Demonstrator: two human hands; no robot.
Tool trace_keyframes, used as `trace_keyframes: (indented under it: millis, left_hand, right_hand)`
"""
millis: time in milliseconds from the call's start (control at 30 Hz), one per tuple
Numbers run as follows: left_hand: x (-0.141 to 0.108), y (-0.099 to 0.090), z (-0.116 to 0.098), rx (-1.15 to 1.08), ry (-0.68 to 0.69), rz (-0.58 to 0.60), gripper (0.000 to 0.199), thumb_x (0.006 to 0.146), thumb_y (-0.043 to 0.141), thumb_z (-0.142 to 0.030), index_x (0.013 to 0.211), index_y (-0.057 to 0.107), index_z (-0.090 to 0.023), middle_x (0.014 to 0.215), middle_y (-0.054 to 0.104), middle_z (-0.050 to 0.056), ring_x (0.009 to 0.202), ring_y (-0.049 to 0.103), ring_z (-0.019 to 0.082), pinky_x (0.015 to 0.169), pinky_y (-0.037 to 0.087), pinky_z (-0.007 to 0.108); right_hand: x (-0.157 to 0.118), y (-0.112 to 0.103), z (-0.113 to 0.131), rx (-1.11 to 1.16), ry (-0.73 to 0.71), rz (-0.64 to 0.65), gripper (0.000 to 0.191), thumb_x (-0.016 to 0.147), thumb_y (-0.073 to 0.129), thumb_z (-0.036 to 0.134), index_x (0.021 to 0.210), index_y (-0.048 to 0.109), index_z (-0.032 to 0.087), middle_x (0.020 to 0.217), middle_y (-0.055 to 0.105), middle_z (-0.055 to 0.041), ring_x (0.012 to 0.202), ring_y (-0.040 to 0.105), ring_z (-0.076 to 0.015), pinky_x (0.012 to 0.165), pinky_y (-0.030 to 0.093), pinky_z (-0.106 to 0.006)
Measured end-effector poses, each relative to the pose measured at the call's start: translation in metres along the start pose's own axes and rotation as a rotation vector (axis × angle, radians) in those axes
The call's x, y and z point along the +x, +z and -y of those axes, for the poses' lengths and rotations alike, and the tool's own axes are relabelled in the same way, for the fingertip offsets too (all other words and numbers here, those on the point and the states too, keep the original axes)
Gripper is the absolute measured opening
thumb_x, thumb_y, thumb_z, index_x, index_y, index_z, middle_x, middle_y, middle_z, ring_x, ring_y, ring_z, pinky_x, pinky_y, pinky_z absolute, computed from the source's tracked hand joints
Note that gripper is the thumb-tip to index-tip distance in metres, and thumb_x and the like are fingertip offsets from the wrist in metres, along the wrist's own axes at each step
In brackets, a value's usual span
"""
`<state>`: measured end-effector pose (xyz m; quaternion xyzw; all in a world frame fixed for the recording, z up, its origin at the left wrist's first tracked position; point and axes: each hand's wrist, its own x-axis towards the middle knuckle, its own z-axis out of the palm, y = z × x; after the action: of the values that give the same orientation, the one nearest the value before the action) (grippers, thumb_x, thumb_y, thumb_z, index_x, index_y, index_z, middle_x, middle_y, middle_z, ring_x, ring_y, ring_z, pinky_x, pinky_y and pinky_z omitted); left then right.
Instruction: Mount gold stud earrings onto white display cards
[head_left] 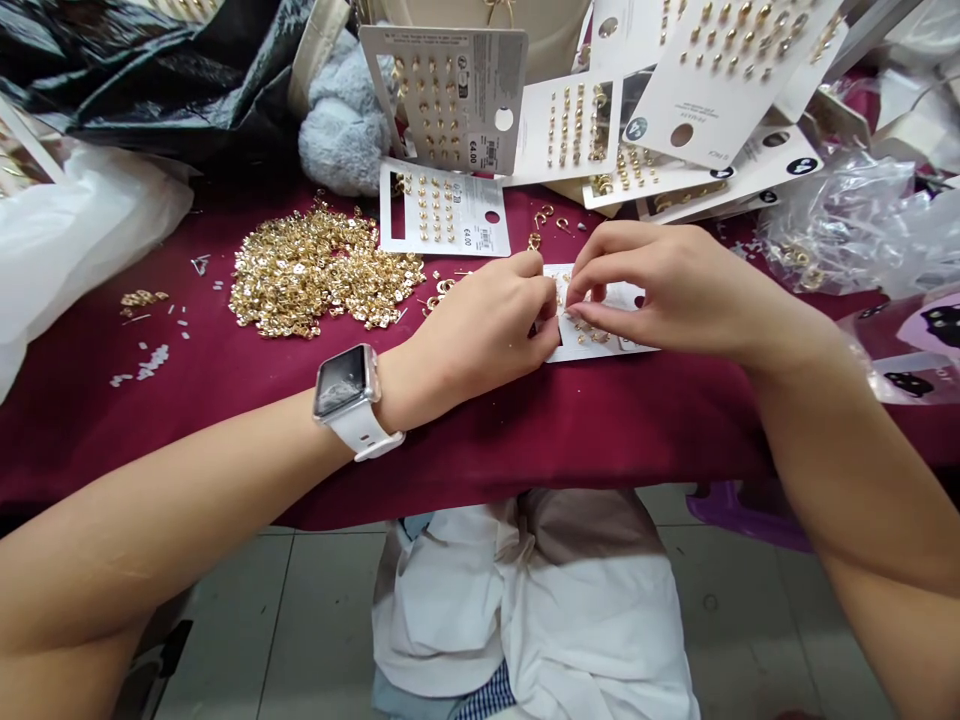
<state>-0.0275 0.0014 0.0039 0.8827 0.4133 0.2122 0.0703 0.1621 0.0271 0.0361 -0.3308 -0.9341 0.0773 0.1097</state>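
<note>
Both hands meet over a white earring card (609,342) lying on the maroon cloth (525,430). My left hand (480,330), with a white-strapped smartwatch (349,395) on its wrist, pinches the card's left side. My right hand (660,285) has its fingertips on the card's upper part, among small gold earrings. The fingers hide much of the card. A heap of gold earring backs (322,270) lies left of my left hand. Several loose gold hoop earrings (544,220) sit just beyond my fingers.
Several printed earring cards (442,215) stand and lie along the far side, beside a grey plush toy (341,125). Clear plastic bags (840,225) lie at right, and a white bag (75,240) at left. Below the table edge are floor tiles and white cloth.
</note>
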Motion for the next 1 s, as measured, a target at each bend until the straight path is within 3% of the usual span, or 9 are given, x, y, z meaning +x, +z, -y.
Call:
trace_keyframes:
  millis: [167, 500, 1000]
  left_hand:
    - [-0.0018, -0.0026, -0.0057, 0.107, -0.024, 0.012, 0.019, 0.086, 0.051, -0.019, 0.083, 0.068, -0.010, 0.085, 0.062, 0.007, 0.077, 0.060, 0.017, 0.067, 0.046, 0.027]
    - [-0.0012, -0.0030, -0.0024, 0.103, -0.044, 0.044, 0.020, 0.090, 0.045, -0.019, 0.089, 0.064, -0.013, 0.093, 0.062, 0.007, 0.079, 0.060, 0.016, 0.064, 0.046, 0.026]
    - [0.0037, -0.0048, -0.0079, 0.130, -0.093, 0.133, 0.023, 0.079, 0.044, -0.004, 0.091, 0.063, -0.011, 0.094, 0.060, 0.008, 0.083, 0.060, 0.018, 0.069, 0.049, 0.029]
  right_hand:
    - [0.0012, 0.0009, 0.0001, -0.008, 0.001, -0.008, 0.020, 0.085, 0.052, 0.024, 0.084, 0.070, 0.016, 0.088, 0.064, -0.0068, 0.075, 0.060, -0.0172, 0.066, 0.044, -0.030]
    - [0.0027, -0.0014, 0.0015, 0.016, 0.031, 0.025, 0.019, 0.084, 0.052, 0.023, 0.081, 0.069, 0.017, 0.091, 0.064, -0.0067, 0.074, 0.060, -0.0161, 0.067, 0.044, -0.031]
    - [0.0029, -0.0003, 0.0065, 0.013, 0.055, -0.006, 0.021, 0.083, 0.052, 0.022, 0.085, 0.073, 0.019, 0.094, 0.066, -0.0063, 0.075, 0.061, -0.0178, 0.068, 0.046, -0.032]
